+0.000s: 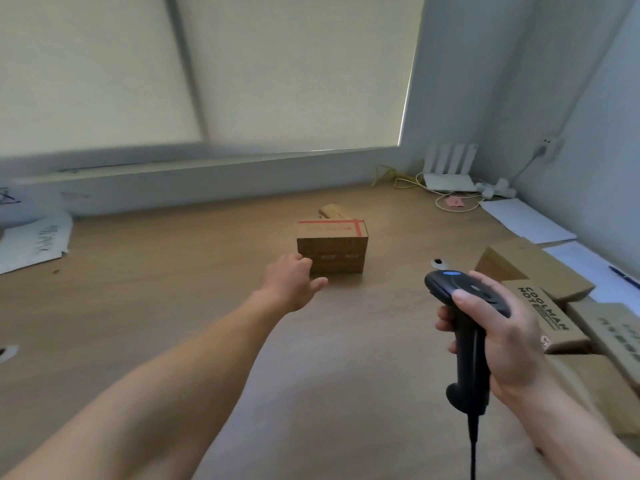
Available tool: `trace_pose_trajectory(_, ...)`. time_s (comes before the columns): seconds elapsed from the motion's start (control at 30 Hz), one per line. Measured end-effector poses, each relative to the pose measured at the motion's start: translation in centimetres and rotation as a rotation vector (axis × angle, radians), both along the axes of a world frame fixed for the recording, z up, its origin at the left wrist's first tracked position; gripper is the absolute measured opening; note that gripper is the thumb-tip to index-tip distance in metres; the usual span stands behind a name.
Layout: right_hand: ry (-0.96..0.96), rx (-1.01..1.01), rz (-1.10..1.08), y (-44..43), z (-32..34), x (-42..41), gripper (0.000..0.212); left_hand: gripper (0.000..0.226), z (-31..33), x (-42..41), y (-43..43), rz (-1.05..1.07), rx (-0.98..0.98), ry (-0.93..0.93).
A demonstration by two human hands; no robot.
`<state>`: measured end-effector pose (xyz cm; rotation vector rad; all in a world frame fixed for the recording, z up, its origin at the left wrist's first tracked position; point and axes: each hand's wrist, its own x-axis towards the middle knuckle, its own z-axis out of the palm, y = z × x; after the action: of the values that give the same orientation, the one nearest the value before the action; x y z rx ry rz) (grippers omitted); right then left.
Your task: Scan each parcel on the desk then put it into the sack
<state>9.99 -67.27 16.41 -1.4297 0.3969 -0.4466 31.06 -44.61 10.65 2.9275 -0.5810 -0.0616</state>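
Spreading across the room below the window lay the wide light-brown wooden desk (173, 306), and at its right edge sat a pile of flat brown cardboard boxes (540, 268) with black lettering. Near the middle of the desk stood the small brown cardboard parcel with red tape across its top (331, 249), upright and square on the wood. The person's left hand (291, 285) was stretched out to the parcel's lower left corner, fingers loose and thumb spread, holding nothing; I could not tell whether it touched the cardboard. The right hand (498, 337) was wrapped round the handle of a black corded handheld barcode scanner (467, 355), thumb on top of its head, well apart from the parcel. A white router (450, 174) sat in the far corner
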Motion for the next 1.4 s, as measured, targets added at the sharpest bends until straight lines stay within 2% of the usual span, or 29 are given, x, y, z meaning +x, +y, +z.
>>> trace_pose_trajectory(0.13, 0.045, -0.021, -0.037, -1.5, -1.7, 5.3, 0.028, 0.049, -1.7, 8.0, -2.8, -0.037, 0.058, 0.055)
trace_pose_trajectory(0.23, 0.08, -0.037, -0.051, -2.6, -3.0, 8.2, 0.029, 0.047, -3.0, 12.6, -4.8, -0.072, 0.01, 0.087)
trace_pose_trajectory(0.47, 0.145, -0.035, -0.069, -4.6, -5.5, 12.6, 0.037, 0.074, -6.1, 22.1, -7.6, -0.079, 0.124, 0.063)
trace_pose_trajectory(0.63, 0.174, -0.026, -0.085, -5.3, -6.7, 13.9, 0.039, 0.101, -8.4, 26.5, -7.3, -0.078, 0.204, 0.154)
trace_pose_trajectory(0.73, 0.178, -0.016, -0.099, -5.2, -7.1, 14.2, 0.05, 0.111, -9.3, 27.6, -7.2, -0.097, 0.198, 0.182)
trace_pose_trajectory(0.9, 0.176, -0.027, -0.097, -5.0, -7.4, 14.0, 0.046, 0.114, -8.7, 27.1, -7.2, -0.068, 0.131, 0.192)
trace_pose_trajectory(0.97, 0.177, -0.029, -0.083, -4.4, -7.0, 13.7, 0.052, 0.106, -8.6, 25.7, -7.1, -0.074, 0.123, 0.212)
trace_pose_trajectory(1.03, 0.164, -0.017, -0.071, -3.7, -6.4, 13.4, 0.046, 0.099, -8.9, 23.8, -7.1, -0.089, 0.101, 0.22)
trace_pose_trajectory(1.1, 0.145, -0.011, -0.061, -3.1, -5.8, 12.9, 0.035, 0.097, -9.2, 21.5, -6.8, -0.099, 0.079, 0.227)
trace_pose_trajectory(1.2, 0.119, -0.003, -0.041, -2.2, -4.9, 11.5, 0.031, 0.096, -9.2, 17.6, -5.9, -0.111, 0.089, 0.251)
trace_pose_trajectory(1.33, 0.08, 0.027, 0.0, -0.8, -3.8, 8.6, 0.031, 0.096, -9.1, 11.2, -3.4, -0.097, 0.108, 0.28)
trace_pose_trajectory(1.4, 0.059, 0.038, 0.02, -0.1, -3.3, 6.8, 0.041, 0.095, -9.1, 7.3, -1.7, -0.088, 0.111, 0.276)
